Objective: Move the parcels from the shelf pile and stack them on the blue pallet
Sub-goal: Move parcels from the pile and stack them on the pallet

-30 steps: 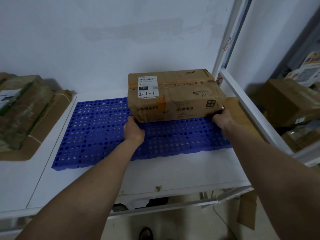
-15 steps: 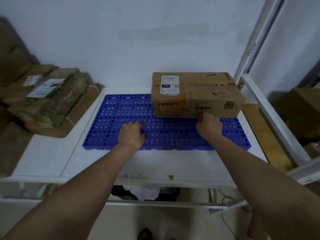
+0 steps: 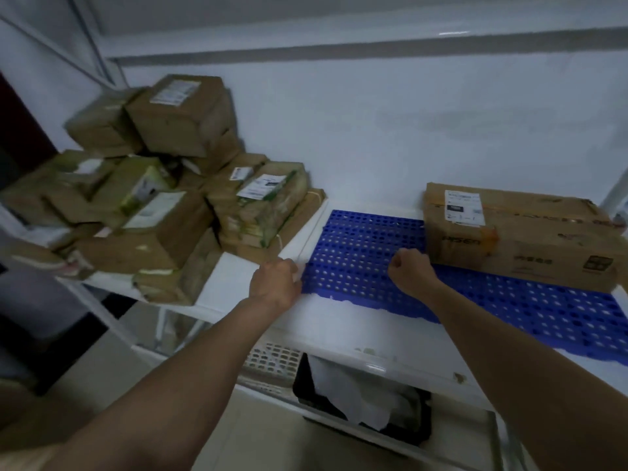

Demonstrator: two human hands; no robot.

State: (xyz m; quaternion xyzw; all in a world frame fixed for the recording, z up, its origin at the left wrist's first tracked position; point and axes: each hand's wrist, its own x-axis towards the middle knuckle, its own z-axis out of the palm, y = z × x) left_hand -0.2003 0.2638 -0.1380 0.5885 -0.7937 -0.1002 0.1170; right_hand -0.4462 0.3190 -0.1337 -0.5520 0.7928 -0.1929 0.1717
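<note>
A long brown cardboard parcel [image 3: 520,239] with a white label lies on the back right of the blue perforated pallet [image 3: 367,253]. To the left, a pile of brown taped parcels [image 3: 163,198] is heaped on the white shelf. My left hand [image 3: 277,282] hovers at the pallet's left front corner, fingers curled, holding nothing. My right hand [image 3: 411,271] is over the pallet, just left of the parcel's front, also curled and empty. Neither hand touches a parcel.
The white shelf [image 3: 339,321] has a wall close behind it. Below the shelf edge sit a white slotted crate [image 3: 272,362] and a black bin [image 3: 363,399] holding white material. A flat cardboard sheet [image 3: 299,219] lies under the pile's right end.
Both hands have let go of the long parcel and drawn back leftward. My view has swung left, bringing the parcel pile into sight.
</note>
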